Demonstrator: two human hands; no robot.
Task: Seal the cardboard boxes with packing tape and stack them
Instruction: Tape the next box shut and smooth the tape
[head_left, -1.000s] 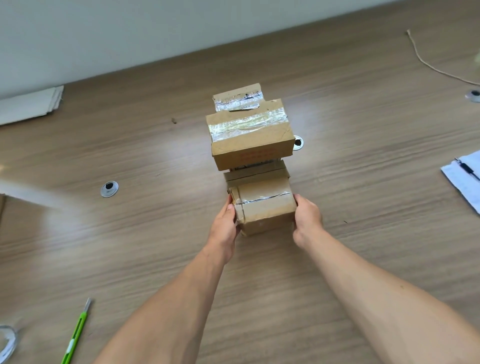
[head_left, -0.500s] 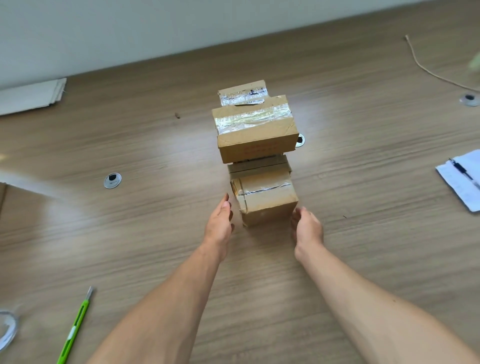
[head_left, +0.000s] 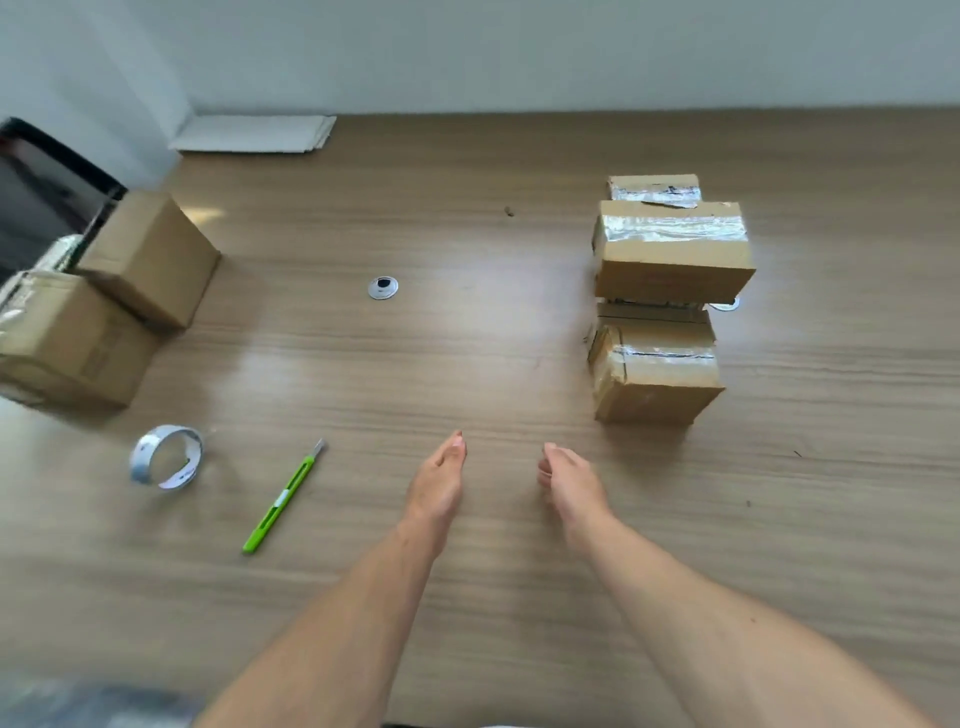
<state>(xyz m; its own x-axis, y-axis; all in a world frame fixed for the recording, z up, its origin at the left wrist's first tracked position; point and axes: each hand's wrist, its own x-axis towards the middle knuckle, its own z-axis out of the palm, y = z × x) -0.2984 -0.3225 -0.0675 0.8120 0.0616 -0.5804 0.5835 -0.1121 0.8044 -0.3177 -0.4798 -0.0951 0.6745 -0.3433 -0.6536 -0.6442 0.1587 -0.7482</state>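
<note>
Wood-grain worktop (head_left: 467, 597), pale wall (head_left: 519, 52) behind. We see the taped boxes (head_left: 670, 249) stacked right of centre, shiny tape over creased brown tops. Far left, other boxes (head_left: 104, 312). Our left hand (head_left: 436, 483) and right hand (head_left: 571, 478) hover empty, fingers loose, just short of the stack.

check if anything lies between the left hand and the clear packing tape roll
Yes: the slim green utility knife lies flat on the wooden table between the left hand and the roll of clear packing tape, apart from both.
</note>
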